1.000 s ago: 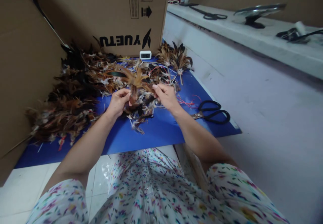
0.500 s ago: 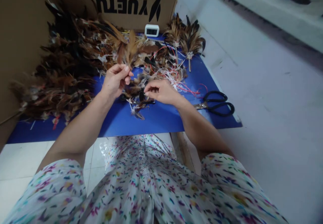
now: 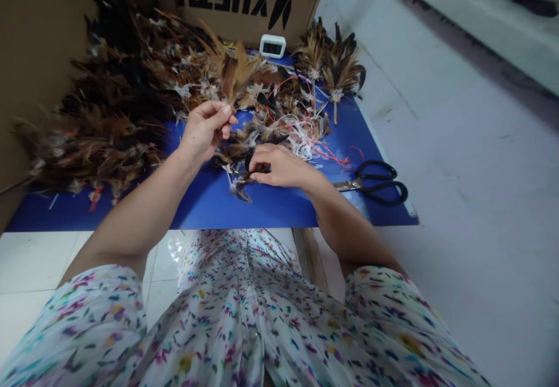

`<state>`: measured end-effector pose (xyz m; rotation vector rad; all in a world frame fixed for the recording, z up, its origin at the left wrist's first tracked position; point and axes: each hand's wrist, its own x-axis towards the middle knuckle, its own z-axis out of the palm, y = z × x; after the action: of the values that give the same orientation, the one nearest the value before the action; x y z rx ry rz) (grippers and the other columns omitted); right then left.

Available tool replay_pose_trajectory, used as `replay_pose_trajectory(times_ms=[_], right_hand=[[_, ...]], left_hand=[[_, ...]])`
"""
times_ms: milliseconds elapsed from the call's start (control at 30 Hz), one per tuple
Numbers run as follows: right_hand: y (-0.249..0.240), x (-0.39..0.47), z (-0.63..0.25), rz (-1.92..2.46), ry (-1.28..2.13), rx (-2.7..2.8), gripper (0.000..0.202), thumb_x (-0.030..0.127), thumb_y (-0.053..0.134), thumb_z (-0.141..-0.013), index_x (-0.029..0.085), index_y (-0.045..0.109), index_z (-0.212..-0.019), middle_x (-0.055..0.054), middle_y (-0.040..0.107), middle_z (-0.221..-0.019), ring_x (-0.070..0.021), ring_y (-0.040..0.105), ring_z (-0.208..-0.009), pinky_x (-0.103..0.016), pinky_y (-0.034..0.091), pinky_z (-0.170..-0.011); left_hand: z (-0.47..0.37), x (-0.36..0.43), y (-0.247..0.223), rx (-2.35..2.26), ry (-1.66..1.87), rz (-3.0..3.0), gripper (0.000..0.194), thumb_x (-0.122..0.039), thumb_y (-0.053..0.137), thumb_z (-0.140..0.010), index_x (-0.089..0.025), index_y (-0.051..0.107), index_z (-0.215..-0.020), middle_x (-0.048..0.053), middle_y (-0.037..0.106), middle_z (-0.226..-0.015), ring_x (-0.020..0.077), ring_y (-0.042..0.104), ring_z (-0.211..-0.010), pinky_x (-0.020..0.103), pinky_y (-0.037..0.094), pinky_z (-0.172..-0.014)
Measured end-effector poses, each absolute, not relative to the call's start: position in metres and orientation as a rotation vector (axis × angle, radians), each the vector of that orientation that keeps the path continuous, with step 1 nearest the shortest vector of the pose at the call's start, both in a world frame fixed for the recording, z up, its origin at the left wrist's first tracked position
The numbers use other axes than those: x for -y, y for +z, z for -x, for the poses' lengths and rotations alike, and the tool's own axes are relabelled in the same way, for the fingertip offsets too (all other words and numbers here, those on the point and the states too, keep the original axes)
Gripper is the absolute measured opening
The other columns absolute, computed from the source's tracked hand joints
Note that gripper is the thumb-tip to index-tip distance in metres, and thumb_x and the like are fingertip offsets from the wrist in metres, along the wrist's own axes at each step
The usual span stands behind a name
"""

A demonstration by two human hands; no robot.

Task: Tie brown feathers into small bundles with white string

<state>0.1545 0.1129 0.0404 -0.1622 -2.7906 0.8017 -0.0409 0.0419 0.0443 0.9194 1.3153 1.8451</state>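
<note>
Between the thumb and fingers of my left hand (image 3: 208, 128) is a small bunch of brown feathers (image 3: 236, 75), pinched at its base with the tips pointing up and away. My right hand (image 3: 282, 166) is lower and to the right, over a loose heap of short dark feathers (image 3: 240, 142). Its fingers are curled, with thumb and fingertips close together beside a black feather; what they hold, if anything, is hard to make out. White and red strings (image 3: 303, 134) lie tangled just beyond the right hand.
A big pile of brown and black feathers (image 3: 117, 102) covers the left of the blue board (image 3: 209, 206). Black-handled scissors (image 3: 379, 183) lie at the right edge. Two tied feather bunches (image 3: 338, 75), a white digital clock (image 3: 273, 46) and a cardboard box (image 3: 236, 20) stand behind.
The camera view has shifted slightly. My left hand still grips the feather bunch, now more upright. My right hand has lowered a little over the loose feathers.
</note>
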Motion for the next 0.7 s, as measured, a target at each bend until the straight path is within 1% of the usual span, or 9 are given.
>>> replay_pose_trajectory(times_ms=[100, 267, 333, 400, 500, 600, 700], right_hand=[[0.0416, -0.1108, -0.1544, 0.164, 0.773, 2.831, 0.002, 0.016, 0.07, -0.078, 0.017, 0.069, -0.08, -0.004, 0.062, -0.084, -0.0169, 0.057, -0.083, -0.029, 0.042, -0.078], [0.0397, -0.1069, -0.1526, -0.004, 0.849, 2.799, 0.015, 0.007, 0.062, -0.079, 0.018, 0.069, -0.088, -0.003, 0.061, -0.087, -0.0157, 0.056, -0.083, -0.029, 0.043, -0.08], [0.0376, -0.1053, -0.1508, -0.056, 0.815, 2.811, 0.018, 0.009, 0.062, -0.08, 0.019, 0.069, -0.092, -0.004, 0.061, -0.089, -0.0173, 0.057, -0.087, -0.031, 0.043, -0.083], [0.0352, -0.1043, -0.1489, -0.066, 0.738, 2.85, 0.015, 0.012, 0.062, -0.083, 0.019, 0.07, -0.094, -0.006, 0.061, -0.091, -0.0194, 0.057, -0.09, -0.033, 0.043, -0.086], [0.0324, -0.1043, -0.1472, -0.051, 0.683, 2.892, 0.012, 0.014, 0.06, -0.086, 0.018, 0.071, -0.088, -0.006, 0.06, -0.09, -0.0199, 0.056, -0.089, -0.034, 0.042, -0.085], [0.0325, -0.1059, -0.1478, 0.002, 0.792, 2.811, 0.012, 0.013, 0.057, -0.086, 0.017, 0.068, -0.084, -0.006, 0.059, -0.089, -0.0179, 0.056, -0.086, -0.032, 0.043, -0.083], [0.0352, -0.109, -0.1495, 0.109, 0.942, 2.617, 0.009, 0.017, 0.059, -0.085, 0.017, 0.066, -0.082, -0.004, 0.06, -0.088, -0.0148, 0.056, -0.08, -0.03, 0.044, -0.079]], left_hand=[[0.0412, -0.0417, 0.0439, -1.299, 1.836, -0.908, 0.023, -0.023, 0.076, -0.083, -0.017, 0.057, -0.07, -0.004, 0.06, -0.059, 0.0029, 0.048, -0.041, 0.014, 0.04, -0.041], [0.0436, -0.0434, 0.0394, -1.311, 1.832, -0.922, 0.02, -0.021, 0.074, -0.085, -0.017, 0.059, -0.072, -0.003, 0.06, -0.061, 0.0037, 0.051, -0.044, 0.015, 0.04, -0.044], [0.0437, -0.0438, 0.0387, -1.32, 1.835, -0.924, 0.019, -0.02, 0.073, -0.085, -0.017, 0.059, -0.072, -0.003, 0.06, -0.061, 0.0039, 0.051, -0.044, 0.016, 0.04, -0.044], [0.0429, -0.0435, 0.0394, -1.336, 1.831, -0.923, 0.02, -0.019, 0.073, -0.084, -0.017, 0.058, -0.072, -0.003, 0.06, -0.061, 0.0038, 0.051, -0.043, 0.016, 0.041, -0.044], [0.0407, -0.0424, 0.042, -1.362, 1.822, -0.924, 0.021, -0.019, 0.073, -0.084, -0.017, 0.057, -0.07, -0.003, 0.06, -0.06, 0.0033, 0.049, -0.041, 0.015, 0.041, -0.042], [0.0395, -0.0414, 0.0438, -1.359, 1.82, -0.927, 0.022, -0.021, 0.074, -0.084, -0.017, 0.057, -0.069, -0.004, 0.061, -0.06, 0.003, 0.048, -0.041, 0.015, 0.041, -0.041], [0.0401, -0.0412, 0.0432, -1.359, 1.823, -0.94, 0.021, -0.021, 0.074, -0.083, -0.017, 0.058, -0.07, -0.004, 0.061, -0.06, 0.0032, 0.049, -0.042, 0.015, 0.04, -0.041]])
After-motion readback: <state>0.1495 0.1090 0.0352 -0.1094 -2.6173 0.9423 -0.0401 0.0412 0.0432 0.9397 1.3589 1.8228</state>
